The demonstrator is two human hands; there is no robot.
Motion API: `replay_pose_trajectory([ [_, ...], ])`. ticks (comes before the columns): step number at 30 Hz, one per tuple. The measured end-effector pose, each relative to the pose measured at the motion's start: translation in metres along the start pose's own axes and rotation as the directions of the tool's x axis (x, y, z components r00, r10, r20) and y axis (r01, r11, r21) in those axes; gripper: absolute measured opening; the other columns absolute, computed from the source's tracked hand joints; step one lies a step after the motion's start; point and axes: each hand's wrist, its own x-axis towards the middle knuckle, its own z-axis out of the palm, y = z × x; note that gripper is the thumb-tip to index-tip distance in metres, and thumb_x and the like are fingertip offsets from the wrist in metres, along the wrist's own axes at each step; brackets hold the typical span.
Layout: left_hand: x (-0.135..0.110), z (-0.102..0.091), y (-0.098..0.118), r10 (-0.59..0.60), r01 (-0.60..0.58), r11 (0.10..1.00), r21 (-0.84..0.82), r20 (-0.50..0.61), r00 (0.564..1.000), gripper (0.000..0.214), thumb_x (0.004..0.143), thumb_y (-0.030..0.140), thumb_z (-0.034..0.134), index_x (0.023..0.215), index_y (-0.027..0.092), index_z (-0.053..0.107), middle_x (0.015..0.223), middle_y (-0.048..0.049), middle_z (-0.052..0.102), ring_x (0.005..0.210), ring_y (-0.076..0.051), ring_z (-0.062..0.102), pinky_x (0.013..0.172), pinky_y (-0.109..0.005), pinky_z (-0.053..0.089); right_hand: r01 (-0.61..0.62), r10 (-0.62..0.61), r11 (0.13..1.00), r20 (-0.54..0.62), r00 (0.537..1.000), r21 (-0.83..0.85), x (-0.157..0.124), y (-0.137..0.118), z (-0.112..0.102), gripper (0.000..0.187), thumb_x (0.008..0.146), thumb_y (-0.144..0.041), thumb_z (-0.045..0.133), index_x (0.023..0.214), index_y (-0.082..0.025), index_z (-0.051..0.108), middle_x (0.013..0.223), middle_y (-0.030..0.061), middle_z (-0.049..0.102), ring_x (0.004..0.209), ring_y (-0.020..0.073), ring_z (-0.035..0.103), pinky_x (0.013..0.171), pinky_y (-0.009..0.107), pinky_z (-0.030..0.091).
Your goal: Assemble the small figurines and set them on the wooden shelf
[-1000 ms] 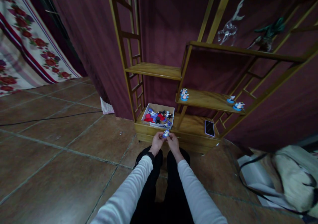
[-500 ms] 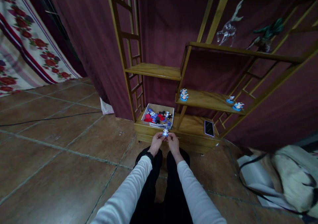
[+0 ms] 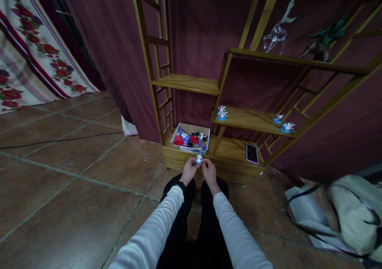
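A small purple and white figurine [image 3: 199,158] is held upright between my two hands, just in front of the box. My left hand [image 3: 190,170] pinches it from the left side. From the right, my right hand [image 3: 209,170] closes its fingertips on it as well. Behind it, a shallow cardboard box [image 3: 191,127] stands on the lowest shelf, filled with several jumbled red, black, purple and white figurine pieces. The fingertips partly hide the figurine's lower edge.
On the middle shelf [image 3: 247,119], figurines on blue bases stand at the left [image 3: 222,113] and right [image 3: 287,127]. A phone [image 3: 251,153] lies on the bottom shelf. Higher up stand a clear deer ornament [image 3: 277,34] and a dark green sculpture [image 3: 324,42]. A pale bag [image 3: 352,209] rests on the floor.
The view has shifted very slightly. Both hands keep the figurine in nearly the same place, and it shows a little more above the fingertips.
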Motion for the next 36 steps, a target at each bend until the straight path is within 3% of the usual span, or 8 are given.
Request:
replay_pose_trajectory([
  [8,-0.0016,-0.0009,-0.0023,0.030,-0.020,0.986,0.163,-0.063,0.998,0.017,0.062,0.017,0.070,0.073,0.021,0.058,0.066,0.0014,0.062,0.067,-0.016,0.058,0.069,-0.027,0.046,0.069,-0.069,0.992,0.000,0.998,-0.105,-0.0030,-0.0040,-0.0024,0.024,0.077,-0.024,0.038,0.084,-0.023,0.061,0.080,0.0007,0.066,0.074,0.0180,0.060,0.071,0.028,0.045],
  [20,-0.0021,0.0000,0.0001,0.026,-0.009,0.983,0.185,-0.090,0.996,0.019,0.063,0.016,0.069,0.075,0.021,0.056,0.068,-0.0004,0.062,0.073,-0.018,0.060,0.074,-0.029,0.044,0.045,-0.045,0.986,0.002,0.999,-0.158,-0.0027,-0.0044,-0.0003,0.025,0.078,-0.022,0.040,0.089,-0.022,0.063,0.084,0.0024,0.068,0.077,0.0183,0.061,0.074,0.028,0.045],
  [27,-0.0013,-0.0008,0.0023,0.054,-0.005,0.903,0.430,-0.103,0.993,0.016,0.069,0.019,0.065,0.081,0.017,0.055,0.079,-0.0032,0.065,0.076,-0.016,0.061,0.075,-0.028,0.044,0.061,-0.060,0.965,0.009,0.998,-0.255,-0.0052,-0.0066,0.0013,0.032,0.080,-0.018,0.040,0.101,-0.020,0.063,0.097,0.0059,0.069,0.087,0.0180,0.062,0.083,0.029,0.044],
  [36,-0.0040,0.0010,0.0035,0.031,-0.009,0.973,0.232,-0.094,0.995,0.018,0.063,0.015,0.069,0.074,0.019,0.055,0.071,0.0002,0.063,0.073,-0.015,0.059,0.075,-0.027,0.044,0.050,-0.048,0.976,0.016,0.999,-0.213,-0.0059,-0.0060,-0.0014,0.031,0.080,-0.020,0.040,0.098,-0.021,0.065,0.095,0.0056,0.069,0.085,0.0193,0.063,0.080,0.030,0.045],
])
